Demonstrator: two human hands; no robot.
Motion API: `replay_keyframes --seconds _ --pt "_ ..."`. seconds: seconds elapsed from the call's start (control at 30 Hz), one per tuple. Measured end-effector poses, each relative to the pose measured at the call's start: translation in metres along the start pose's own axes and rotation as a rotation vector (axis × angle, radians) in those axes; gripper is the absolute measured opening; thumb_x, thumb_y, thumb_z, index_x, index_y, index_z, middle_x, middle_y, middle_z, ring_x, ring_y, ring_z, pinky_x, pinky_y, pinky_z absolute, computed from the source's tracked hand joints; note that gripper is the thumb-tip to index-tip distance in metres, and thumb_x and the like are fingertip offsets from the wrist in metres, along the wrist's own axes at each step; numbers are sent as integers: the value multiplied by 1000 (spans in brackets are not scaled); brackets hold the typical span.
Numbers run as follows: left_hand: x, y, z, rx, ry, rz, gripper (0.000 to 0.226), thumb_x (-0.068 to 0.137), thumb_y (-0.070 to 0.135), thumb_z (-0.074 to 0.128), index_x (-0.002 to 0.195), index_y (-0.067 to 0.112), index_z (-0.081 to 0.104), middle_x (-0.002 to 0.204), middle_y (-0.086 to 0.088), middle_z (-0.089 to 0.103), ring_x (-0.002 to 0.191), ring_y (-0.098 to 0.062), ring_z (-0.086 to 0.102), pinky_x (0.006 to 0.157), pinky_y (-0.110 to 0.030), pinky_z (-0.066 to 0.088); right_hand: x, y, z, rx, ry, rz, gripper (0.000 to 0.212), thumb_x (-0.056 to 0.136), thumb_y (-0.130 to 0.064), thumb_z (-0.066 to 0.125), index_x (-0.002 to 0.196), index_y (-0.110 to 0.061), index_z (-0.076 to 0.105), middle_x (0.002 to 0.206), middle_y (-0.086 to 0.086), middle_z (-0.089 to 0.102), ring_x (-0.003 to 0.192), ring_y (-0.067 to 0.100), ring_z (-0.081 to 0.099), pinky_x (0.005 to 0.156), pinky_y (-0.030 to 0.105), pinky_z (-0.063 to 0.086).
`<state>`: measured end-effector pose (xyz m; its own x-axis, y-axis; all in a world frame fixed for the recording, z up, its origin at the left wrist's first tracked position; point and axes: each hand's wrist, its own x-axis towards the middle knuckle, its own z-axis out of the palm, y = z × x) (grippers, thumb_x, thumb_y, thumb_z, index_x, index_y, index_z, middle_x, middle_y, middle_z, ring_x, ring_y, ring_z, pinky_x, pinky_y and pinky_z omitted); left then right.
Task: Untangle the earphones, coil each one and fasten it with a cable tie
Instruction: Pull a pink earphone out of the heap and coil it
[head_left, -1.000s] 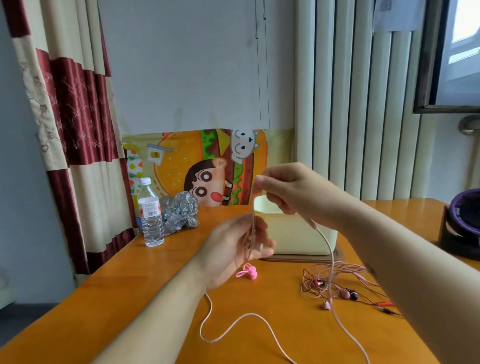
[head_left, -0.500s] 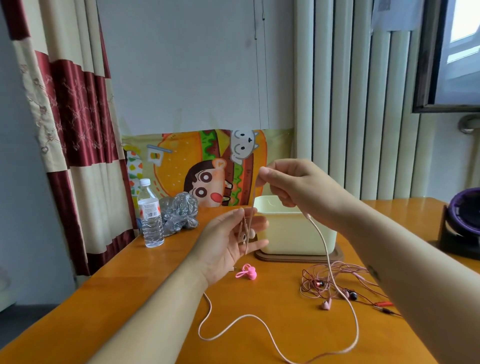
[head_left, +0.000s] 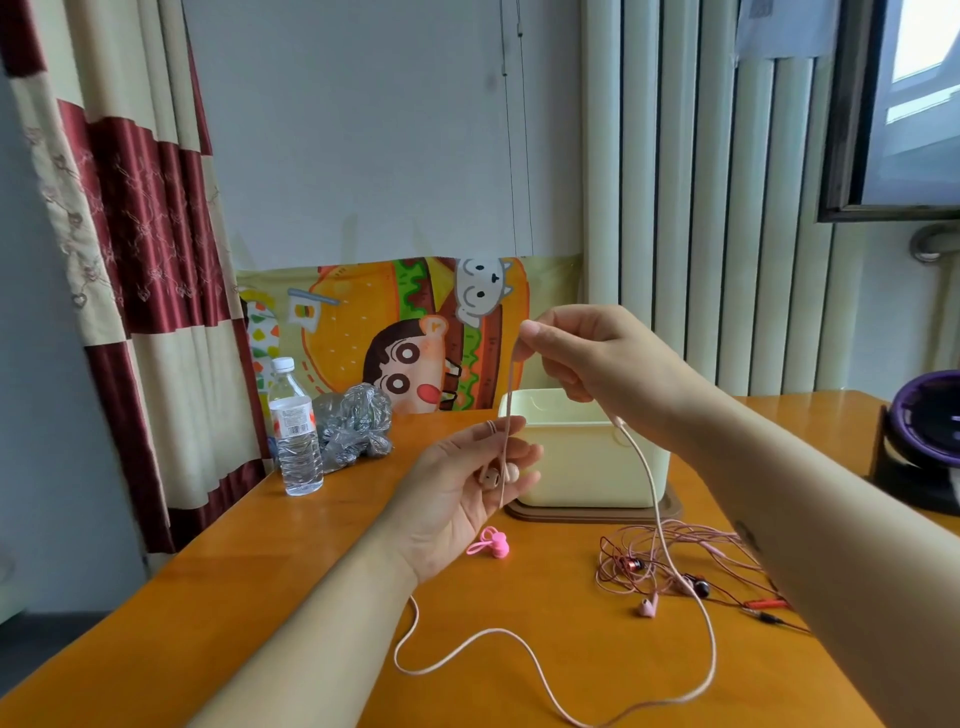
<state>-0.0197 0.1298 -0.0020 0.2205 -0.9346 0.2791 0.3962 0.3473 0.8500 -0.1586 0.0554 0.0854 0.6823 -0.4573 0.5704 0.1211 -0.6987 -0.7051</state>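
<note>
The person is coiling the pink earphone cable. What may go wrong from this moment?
1. The pink cable hanging from the right hand passes over the tangled earphones on the table; pulling it up may snag and drag them.
2. The earbuds lie against nearly straight fingers of the left hand, so they may slip and the coil would loosen.

Earphone cable (head_left: 647, 480) from left hand (head_left: 457, 499) to right hand (head_left: 597, 358)

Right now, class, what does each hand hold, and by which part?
The right hand pinches the pink cable above its earbuds; these lie against the open left hand.
</note>
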Motion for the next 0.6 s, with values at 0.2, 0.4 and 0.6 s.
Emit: replay_keyframes --seconds 0.2,0.4,0.6 --pt "-1 -1 -1 174 13 14 21 97 11 44 112 10 59 73 -3 61 86 -17 69 84 -29 55 -1 -4 2 -5 -5 -49 29 95 -29 49 79 -13 66 42 -16 47 42 -2 43 47 7 32" --pt "-8 2 6 217 -54 2 27 89 25 45 91 4 62 72 -8 63 93 -27 68 83 -43 57 2 1 6 -4 68 -20 30 95 -30 51 75 -17 68 45 -12 44 42 -1 40 47 9 31" --pt "-14 3 18 256 -126 31 28 86 27 45 86 4 60 72 -7 66 91 -25 68 82 -43 56 8 5 6 53 97 43 33 95 -31 52 68 -22 67 53 -5 37 47 7 32 49 18 30"
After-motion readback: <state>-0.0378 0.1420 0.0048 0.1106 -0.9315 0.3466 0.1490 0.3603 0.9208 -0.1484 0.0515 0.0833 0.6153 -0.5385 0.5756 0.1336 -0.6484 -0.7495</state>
